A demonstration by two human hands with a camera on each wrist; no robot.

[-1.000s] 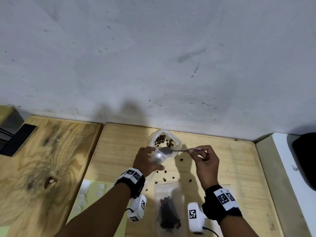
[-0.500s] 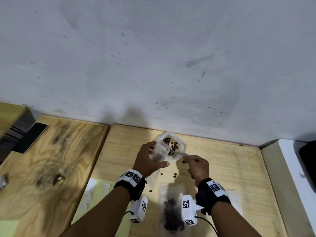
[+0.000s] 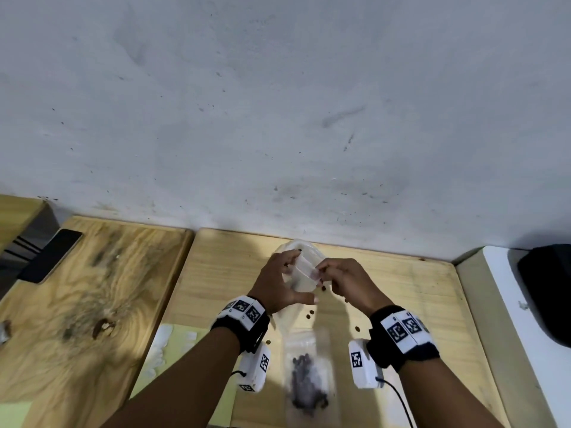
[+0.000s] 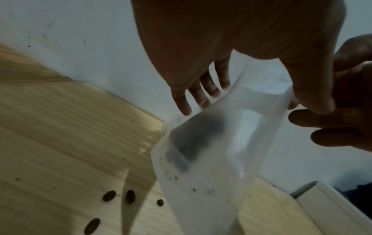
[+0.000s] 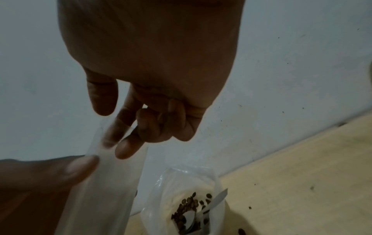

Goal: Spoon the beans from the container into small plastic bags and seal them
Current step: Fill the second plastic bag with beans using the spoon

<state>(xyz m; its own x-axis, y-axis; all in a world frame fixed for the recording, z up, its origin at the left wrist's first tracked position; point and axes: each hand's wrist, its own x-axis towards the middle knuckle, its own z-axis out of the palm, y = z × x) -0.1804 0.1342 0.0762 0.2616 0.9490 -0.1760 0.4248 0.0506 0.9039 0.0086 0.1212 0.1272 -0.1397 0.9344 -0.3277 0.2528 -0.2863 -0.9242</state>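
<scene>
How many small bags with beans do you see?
2: a held bag pinched between left hand and right hand; a filled bag lying flat on the table between the wrists. Others may be hidden.

Hands held high, things crowded under them

The left hand [image 3: 279, 284] and right hand [image 3: 347, 284] held a small bag [image 3: 301, 273] up above the table [image 3: 401, 291], close to the wall [image 3: 278, 118], so little room was left behind them. Right under them stood the container [image 5: 193, 205] with the spoon [image 5: 213, 202] sticking out. Loose beans [image 3: 309, 315] lay just in front of it. A filled bag [image 3: 309, 375] lay between the two arms. The table to the right of the right hand was bare as far as a white ledge [image 3: 525, 319]. On the left board lay a phone [image 3: 51, 256], well apart.
</scene>
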